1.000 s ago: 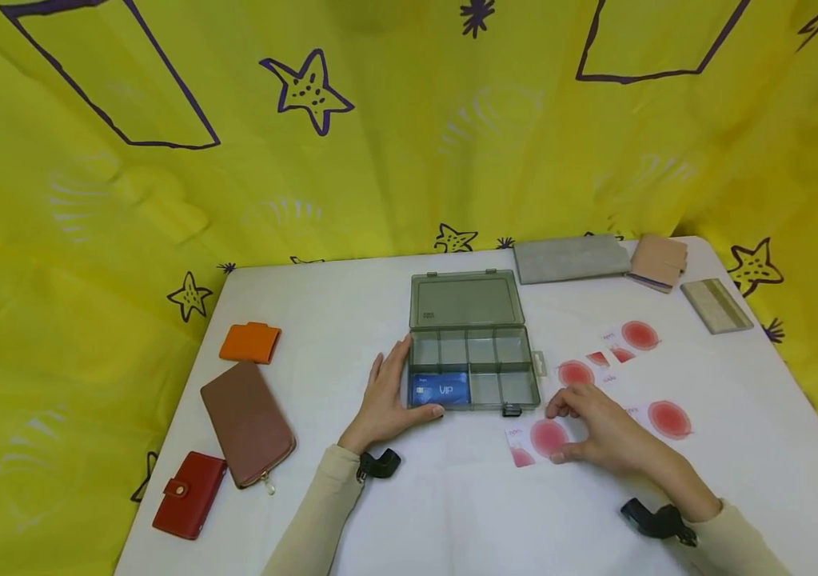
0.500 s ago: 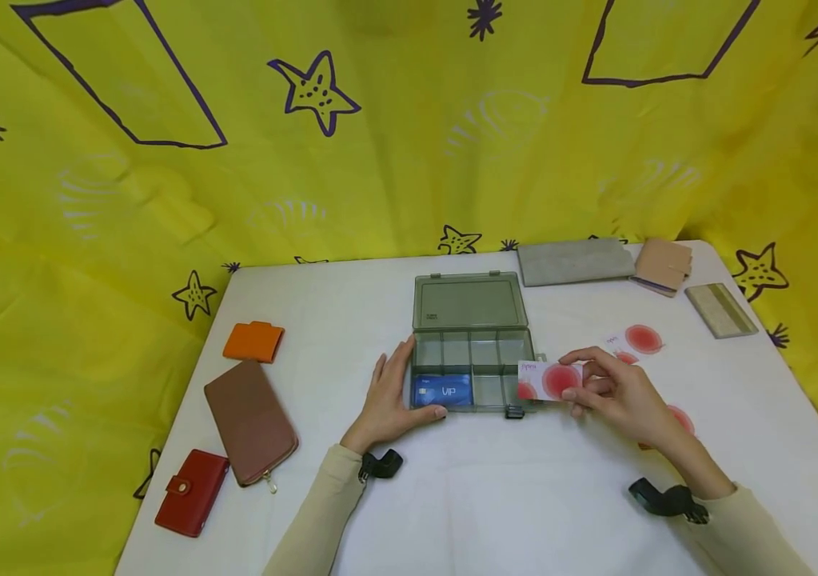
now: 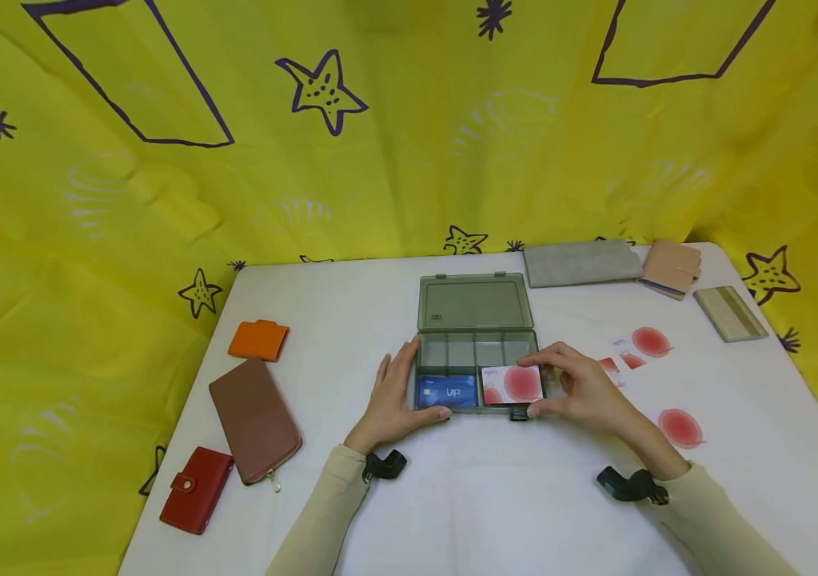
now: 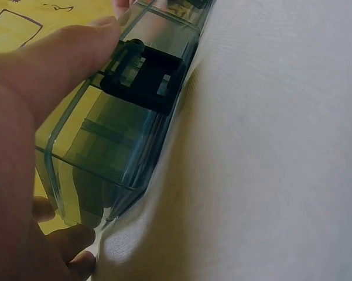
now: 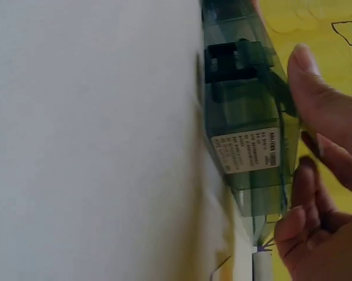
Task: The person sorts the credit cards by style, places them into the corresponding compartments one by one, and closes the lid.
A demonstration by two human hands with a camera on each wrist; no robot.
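While the right hand [image 3: 581, 392] pinches a white card with a red circle [image 3: 512, 385] between thumb and fingertips, that card sits over the front right compartment of a smoky clear organiser box [image 3: 476, 352], seemingly not yet let go. The left hand [image 3: 394, 396] lies against the box's left side, fingers fairly straight and thumb along the front wall, bracing it rather than gripping. Just left of the held card, in the box's front left compartment, lies a blue VIP card [image 3: 447, 393]. The box's lid stands open behind it.

To the right of the box, three more red-circle cards [image 3: 680, 426] lie loose on the white table [image 3: 495, 504]. Behind and right of the box are a grey pouch [image 3: 581, 262], a beige wallet [image 3: 671, 267] and a tan case [image 3: 730, 313]. Left of it are an orange wallet [image 3: 259, 340], a brown wallet [image 3: 255, 419] and a red wallet [image 3: 196, 489].

Likely risk: the card may catch on a divider and rest tilted, or the light box may slide if the bracing hand slackens.

Only the head view shows the cards. The wrist views show the box's front wall close up: its black latch [image 4: 143, 76] and, from the right wrist, a printed label [image 5: 248, 149].
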